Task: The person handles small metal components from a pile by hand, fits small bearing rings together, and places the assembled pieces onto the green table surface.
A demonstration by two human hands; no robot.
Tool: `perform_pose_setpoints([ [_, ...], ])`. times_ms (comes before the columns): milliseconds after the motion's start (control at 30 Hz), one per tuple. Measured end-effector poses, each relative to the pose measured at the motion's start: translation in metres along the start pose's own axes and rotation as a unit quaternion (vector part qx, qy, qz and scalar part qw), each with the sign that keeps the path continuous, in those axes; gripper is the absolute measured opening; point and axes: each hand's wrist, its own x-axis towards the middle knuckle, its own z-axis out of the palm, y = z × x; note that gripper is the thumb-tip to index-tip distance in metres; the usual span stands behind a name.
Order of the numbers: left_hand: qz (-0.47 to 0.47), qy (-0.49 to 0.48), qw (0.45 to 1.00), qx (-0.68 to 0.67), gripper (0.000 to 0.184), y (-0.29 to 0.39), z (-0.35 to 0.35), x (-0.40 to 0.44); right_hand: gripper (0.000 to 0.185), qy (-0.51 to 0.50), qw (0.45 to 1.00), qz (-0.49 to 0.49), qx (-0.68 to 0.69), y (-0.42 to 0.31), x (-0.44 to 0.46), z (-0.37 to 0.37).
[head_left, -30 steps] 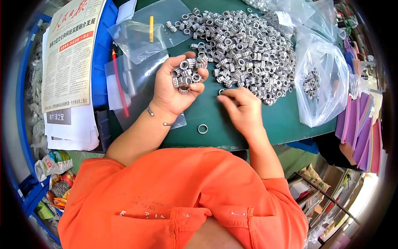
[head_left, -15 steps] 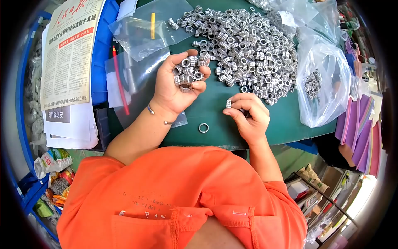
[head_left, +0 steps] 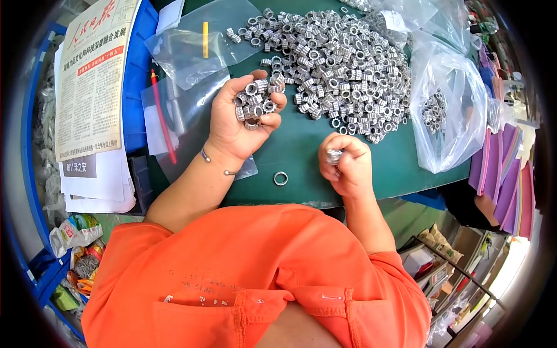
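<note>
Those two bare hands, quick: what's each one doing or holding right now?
Left hand: curled round a cluster of ridged metal rings, holding them.
Right hand: closed on at least one small metal piece; how many can't be told.

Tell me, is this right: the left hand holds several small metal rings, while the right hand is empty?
Not quite: the right hand isn't empty; the head view shows it gripping at least one small metal piece. The left hand does hold several small metal rings.
</note>
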Motion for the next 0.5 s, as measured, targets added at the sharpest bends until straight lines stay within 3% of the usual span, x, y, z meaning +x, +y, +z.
perform_pose_setpoints([
  [33, 0.000, -0.001, 1.000, -0.001, 0.018, 0.000, 0.000, 0.000, 0.019, -0.016, 0.984, 0.052, 0.170, 0.000, 0.001, 0.000],
  [67, 0.003, -0.004, 1.000, 0.001, 0.018, 0.001, 0.000, 0.001, 0.024, -0.013, 0.985, 0.030, 0.170, -0.001, 0.004, 0.004],
  [133, 0.002, 0.001, 1.000, -0.001, 0.018, 0.000, -0.001, 0.000, 0.018, 0.022, 0.997, 0.040, 0.057, -0.007, 0.007, 0.000],
  [200, 0.005, 0.001, 1.000, 0.003, 0.018, 0.000, 0.001, -0.001, 0.007, 0.136, 0.962, 0.093, -0.218, -0.009, 0.014, 0.005],
  [233, 0.006, 0.008, 1.000, 0.004, 0.018, 0.000, 0.001, -0.001, 0.010, 0.118, 0.904, -0.044, -0.409, -0.004, 0.021, 0.004],
  [267, 0.007, 0.013, 1.000, 0.005, 0.017, 0.000, 0.002, -0.001, 0.013, 0.093, 0.791, -0.179, -0.577, 0.001, 0.028, 0.003],
  [300, 0.008, 0.011, 1.000, 0.005, 0.017, -0.001, 0.003, 0.000, 0.018, 0.100, 0.736, -0.183, -0.644, 0.001, 0.032, 0.006],
  [400, 0.007, 0.014, 1.000, 0.004, 0.017, 0.001, 0.002, 0.000, 0.022, 0.111, 0.677, -0.175, -0.706, 0.009, 0.037, 0.009],
  [500, 0.006, 0.007, 1.000, 0.004, 0.017, 0.000, 0.001, 0.000, 0.018, 0.093, 0.721, -0.175, -0.664, 0.007, 0.038, 0.003],
])
